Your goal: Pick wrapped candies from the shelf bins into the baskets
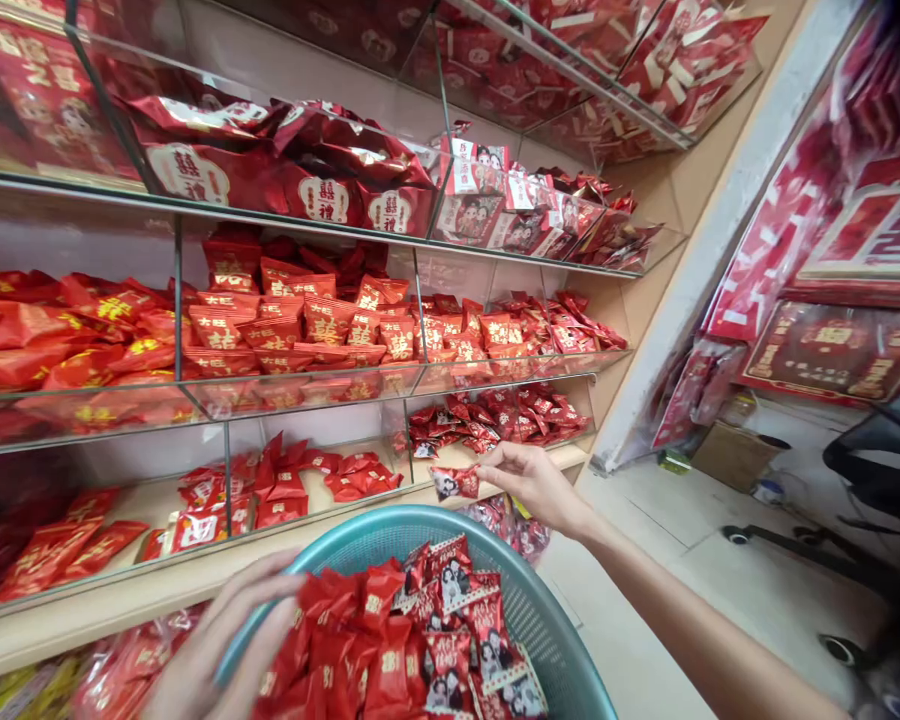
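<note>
The head view shows us, at the left of the lowest glass-fronted tier, a loose group of flat red wrapped packets (75, 550). Further along lie small piles of bright red wrapped packets (281, 480). Next, in front of the tier, comes a round teal plastic basket with perforated walls (577, 640), heaped with plain red sachets (390, 665) and, at its right, picture-printed red sachets (446, 655). At the right end, a glass compartment holds a fuller heap of small shiny red packets (517, 415). We judge the handling to be under way: plenty sits in the basket, and one packet is out in the fingers. Which way it travels, we cannot tell.

Our left hand (221, 635), blurred, curves its parted fingers over the basket's rim; how firmly it grips, we cannot tell. Our right hand (529, 482) pinches a small red-and-white printed packet (454, 483) by its end, just beyond the rim, before that right-hand compartment.
</note>
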A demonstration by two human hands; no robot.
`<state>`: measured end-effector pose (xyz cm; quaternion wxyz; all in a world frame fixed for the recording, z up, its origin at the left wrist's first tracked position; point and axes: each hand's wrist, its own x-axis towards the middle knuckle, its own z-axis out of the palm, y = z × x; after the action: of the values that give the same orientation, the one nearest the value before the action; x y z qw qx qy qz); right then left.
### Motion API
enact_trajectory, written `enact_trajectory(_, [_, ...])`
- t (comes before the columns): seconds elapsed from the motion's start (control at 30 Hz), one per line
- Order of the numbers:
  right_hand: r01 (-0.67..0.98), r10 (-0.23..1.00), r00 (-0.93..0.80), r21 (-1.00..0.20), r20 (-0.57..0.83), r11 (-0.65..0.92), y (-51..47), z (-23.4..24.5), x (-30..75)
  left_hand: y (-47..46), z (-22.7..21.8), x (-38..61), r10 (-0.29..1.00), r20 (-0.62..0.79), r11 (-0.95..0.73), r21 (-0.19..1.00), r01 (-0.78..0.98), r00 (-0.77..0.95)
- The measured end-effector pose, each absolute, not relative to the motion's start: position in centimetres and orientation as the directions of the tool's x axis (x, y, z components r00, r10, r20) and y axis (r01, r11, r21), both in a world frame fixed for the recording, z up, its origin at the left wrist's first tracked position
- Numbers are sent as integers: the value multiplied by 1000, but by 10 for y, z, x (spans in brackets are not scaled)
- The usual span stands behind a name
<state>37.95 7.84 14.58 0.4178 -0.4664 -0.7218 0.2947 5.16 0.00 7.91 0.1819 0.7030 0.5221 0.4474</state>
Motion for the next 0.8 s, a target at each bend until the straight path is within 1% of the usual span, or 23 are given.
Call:
enact_trajectory(0.03, [375, 922, -229, -846, 312, 380, 68, 147, 374, 7, 93, 70, 914, 391, -387, 759, 524, 109])
enact_trajectory(0.1, [296, 921, -255, -883, 294, 364, 49, 150, 364, 19, 115, 105, 930, 305, -363, 853, 374, 206])
enact_trajectory(0.17, [247, 913, -282, -897, 295, 366, 36, 151, 357, 27, 128, 131, 935, 267, -318, 921, 225, 232])
enact_trajectory(0.23, [229, 904, -300, -896, 306, 379, 26, 150, 352, 30, 131, 145, 935, 249, -289, 947, 140, 251])
enact_trajectory(0.4, [236, 897, -278, -882, 342, 409, 14, 141, 351, 24, 125, 147, 947, 210, -247, 961, 129, 244])
enact_trajectory(0.53, [223, 909, -253, -894, 331, 387, 13, 137, 353, 18, 123, 148, 947, 240, -269, 956, 117, 213])
enact_trajectory(0.63, [184, 928, -218, -921, 302, 343, 15, 136, 352, 19, 124, 150, 951, 253, -273, 957, 99, 178])
enact_trajectory(0.7, [148, 944, -192, -943, 268, 298, 16, 135, 350, 22, 124, 151, 960, 235, -249, 965, 78, 154])
enact_trajectory(0.8, [75, 968, -193, -981, 163, 180, 14, 131, 345, 27, 124, 152, 976, 169, -172, 985, 6, 138])
